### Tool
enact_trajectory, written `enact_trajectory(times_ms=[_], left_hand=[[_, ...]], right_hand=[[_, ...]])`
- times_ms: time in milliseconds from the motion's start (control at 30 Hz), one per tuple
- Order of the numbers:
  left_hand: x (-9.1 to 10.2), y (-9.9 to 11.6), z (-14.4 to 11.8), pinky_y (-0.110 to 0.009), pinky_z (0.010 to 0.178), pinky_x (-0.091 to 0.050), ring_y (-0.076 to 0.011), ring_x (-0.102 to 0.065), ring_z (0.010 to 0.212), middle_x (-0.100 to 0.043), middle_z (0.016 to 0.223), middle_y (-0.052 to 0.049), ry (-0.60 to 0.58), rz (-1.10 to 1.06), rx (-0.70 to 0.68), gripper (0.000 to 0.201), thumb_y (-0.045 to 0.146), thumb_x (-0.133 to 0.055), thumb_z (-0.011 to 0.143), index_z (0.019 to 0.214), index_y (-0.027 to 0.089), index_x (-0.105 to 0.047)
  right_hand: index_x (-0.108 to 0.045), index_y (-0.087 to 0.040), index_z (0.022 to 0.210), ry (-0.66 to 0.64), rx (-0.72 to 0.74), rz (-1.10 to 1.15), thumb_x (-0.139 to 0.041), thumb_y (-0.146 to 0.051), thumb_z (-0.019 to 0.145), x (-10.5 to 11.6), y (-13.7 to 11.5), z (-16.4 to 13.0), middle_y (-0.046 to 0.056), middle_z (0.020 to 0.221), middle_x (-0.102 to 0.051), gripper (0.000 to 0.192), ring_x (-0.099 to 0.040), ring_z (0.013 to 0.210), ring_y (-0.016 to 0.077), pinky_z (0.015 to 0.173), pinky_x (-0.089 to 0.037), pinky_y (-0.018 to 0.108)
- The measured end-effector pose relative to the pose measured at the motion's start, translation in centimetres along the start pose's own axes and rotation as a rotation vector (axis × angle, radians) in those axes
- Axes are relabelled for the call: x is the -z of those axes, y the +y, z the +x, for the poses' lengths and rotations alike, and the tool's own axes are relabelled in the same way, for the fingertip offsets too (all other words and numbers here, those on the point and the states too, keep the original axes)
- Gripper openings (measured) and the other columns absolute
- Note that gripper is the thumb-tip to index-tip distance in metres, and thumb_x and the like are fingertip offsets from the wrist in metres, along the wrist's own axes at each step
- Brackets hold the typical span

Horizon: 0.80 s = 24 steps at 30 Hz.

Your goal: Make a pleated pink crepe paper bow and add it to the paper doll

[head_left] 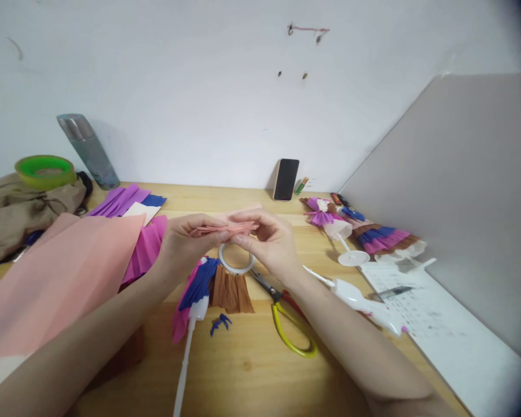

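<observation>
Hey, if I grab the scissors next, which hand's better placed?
Probably your right hand: the scissors lie nearer to it than to your left hand, though both hold the folded pink paper.

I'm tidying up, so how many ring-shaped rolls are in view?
2: a green roll on the tan cloth, a white roll by the scissors. Others may be hidden.

From where I stand, a metal-topped bottle (91, 153) stands by the white wall (178, 104), near a crumpled khaki cloth (8, 217) with a green ring (46, 181) resting on top. Farther right, a dark-screened phone (286, 180) leans upright beside a little green tube (301, 186). Along the grey partition (473, 185) lies a sheet of writing (451, 341), a pen (396, 292) across it.
</observation>
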<state>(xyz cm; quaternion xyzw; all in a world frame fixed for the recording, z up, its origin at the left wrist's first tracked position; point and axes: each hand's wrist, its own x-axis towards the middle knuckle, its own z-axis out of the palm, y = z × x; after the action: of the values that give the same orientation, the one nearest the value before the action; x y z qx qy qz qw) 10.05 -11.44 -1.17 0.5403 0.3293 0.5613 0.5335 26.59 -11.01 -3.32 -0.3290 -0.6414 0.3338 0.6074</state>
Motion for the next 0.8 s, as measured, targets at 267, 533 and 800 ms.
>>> enact_trajectory(times_ms=[267, 533, 800], left_hand=[[0.2, -0.7, -0.1, -0.024, 0.059, -0.057, -0.0147, -0.068, 0.059, -0.074, 0.062, -0.003, -0.017, 0.051, -0.008, 0.011, 0.024, -0.084, 0.061, 0.066, 0.017, -0.077], [0.4, -0.1, 0.3, -0.029, 0.064, -0.059, -0.0182, -0.071, 0.063, -0.076, 0.067, -0.005, 0.024, 0.066, -0.002, 0.012, 0.023, -0.084, 0.059, 0.067, 0.017, -0.077], [1.8, -0.9, 0.9, -0.025, 0.063, -0.057, -0.015, -0.069, 0.062, -0.075, 0.068, -0.003, -0.032, 0.005, 0.055, 0.013, 0.029, -0.08, 0.069, 0.069, 0.017, -0.075]], right_hand=[[-0.072, -0.021, 0.068, 0.017, -0.034, -0.025, -0.076, -0.018, 0.072, -0.2, -0.6, -0.2, 0.0, 0.068, -0.071, 0.006, -0.063, 0.062, 0.0138, 0.061, -0.049, 0.027], [-0.072, -0.019, 0.071, 0.025, -0.041, -0.051, -0.076, -0.017, 0.07, 0.4, -0.6, 0.1, 0.0, 0.068, -0.07, 0.005, -0.063, 0.061, 0.0123, 0.06, -0.049, 0.026], [-0.07, -0.018, 0.071, 0.058, -0.159, 0.053, -0.078, -0.027, 0.069, 1.2, -1.2, 0.7, -0.001, 0.063, -0.067, 0.012, -0.061, 0.056, 0.0109, 0.055, -0.051, 0.025]])
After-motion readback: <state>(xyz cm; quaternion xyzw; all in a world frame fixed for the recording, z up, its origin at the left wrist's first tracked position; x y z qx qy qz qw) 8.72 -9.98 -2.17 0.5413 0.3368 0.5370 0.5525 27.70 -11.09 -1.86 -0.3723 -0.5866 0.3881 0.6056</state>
